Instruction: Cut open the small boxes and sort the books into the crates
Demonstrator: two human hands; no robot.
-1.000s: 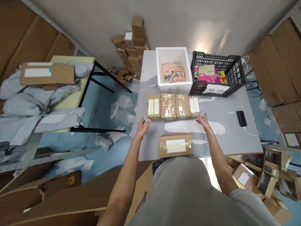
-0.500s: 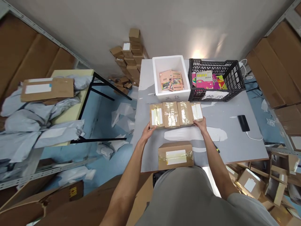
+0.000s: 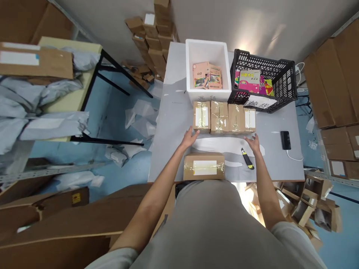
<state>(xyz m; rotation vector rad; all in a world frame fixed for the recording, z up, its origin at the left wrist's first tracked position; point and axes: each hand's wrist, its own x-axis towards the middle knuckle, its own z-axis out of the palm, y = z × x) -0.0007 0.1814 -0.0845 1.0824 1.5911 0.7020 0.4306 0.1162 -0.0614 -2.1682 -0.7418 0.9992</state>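
Several taped cardboard boxes (image 3: pixel 219 117) stand in a tight row on the grey table. My left hand (image 3: pixel 190 138) is open beside the near corner of the leftmost box, thumb and fingers apart; whether the thumb touches it I cannot tell. My right hand (image 3: pixel 254 144), also open, is just in front of the rightmost box (image 3: pixel 249 120) and holds nothing. Nearer to my body lies a longer cardboard box (image 3: pixel 204 166) with a white label and clear tape. A black and yellow utility knife (image 3: pixel 247 159) rests left of my right forearm.
Behind the row stand a white foam box (image 3: pixel 207 93) with pink booklets and a black plastic crate (image 3: pixel 267 102) with colourful books. A phone-like black device (image 3: pixel 285 140) with a white cable lies right. Grey parcels (image 3: pixel 53 125) cover a side table; cartons crowd the floor.
Both hands have let go of the row's ends and drawn back towards me. The row sits farther right against the foam box. The knife, mostly hidden before, now shows; the view has shifted.
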